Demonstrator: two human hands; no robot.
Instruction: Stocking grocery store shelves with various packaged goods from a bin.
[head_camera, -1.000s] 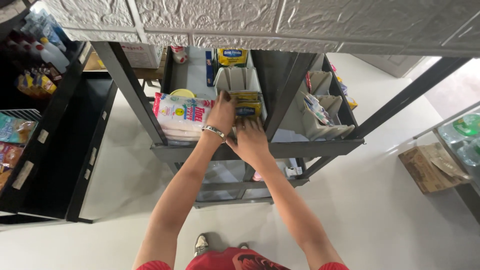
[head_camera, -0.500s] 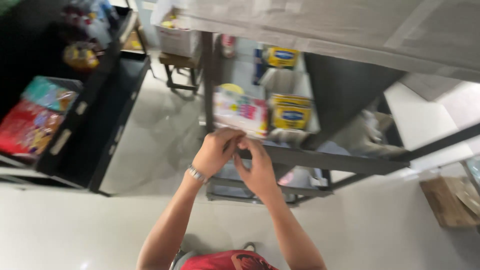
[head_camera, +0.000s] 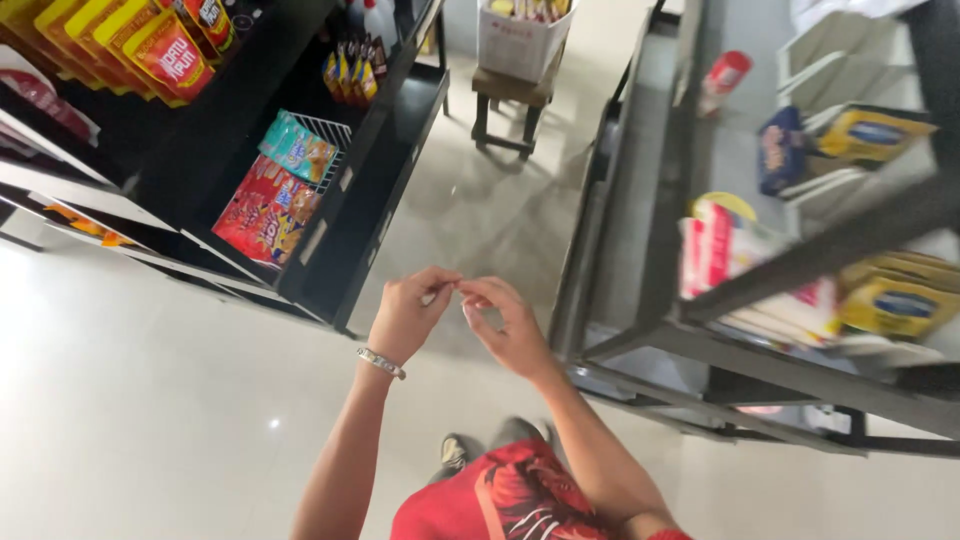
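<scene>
At frame centre, the left hand (head_camera: 408, 313) and right hand (head_camera: 508, 325) meet fingertip to fingertip, pinched closed; whether they grip anything cannot be told. The metal shelf (head_camera: 640, 330) stands just right.

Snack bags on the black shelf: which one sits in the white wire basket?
The teal bag sits in the white wire basket. The red bags lie below it, and the yellow-and-red pouches stand higher up.

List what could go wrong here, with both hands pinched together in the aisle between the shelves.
If anything small sits between the left hand and right hand, it could drop to the floor; the pictures do not show it. The grey rack stands close by the right elbow, so a turn might knock its stacked packs.
</scene>
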